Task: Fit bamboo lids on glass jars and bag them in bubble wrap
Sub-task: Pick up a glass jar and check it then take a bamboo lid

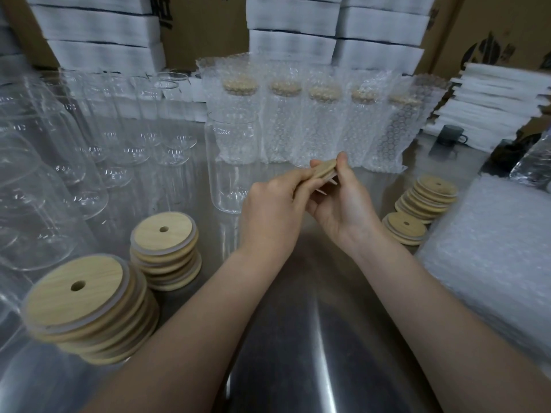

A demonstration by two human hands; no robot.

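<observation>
One lid [325, 169] is being pinched on edge between the left hand [272, 211] and right hand [343, 204], both clamped on it just beside the open jar [231, 162]; it is likely going on that jar next, needing to be levelled over the mouth. Five bagged jars [323, 123] are standing behind, four lid stacks [165, 251] are lying on the surface [298, 338].

A packing bench against stacked stock.

A brushed steel table [301, 338] throws back soft overhead glare. Along its far edge rise stacks of white foam sheets [98, 34] and brown cardboard cartons [489, 28]; a dark mug [450, 135] stands near the far right corner.
</observation>
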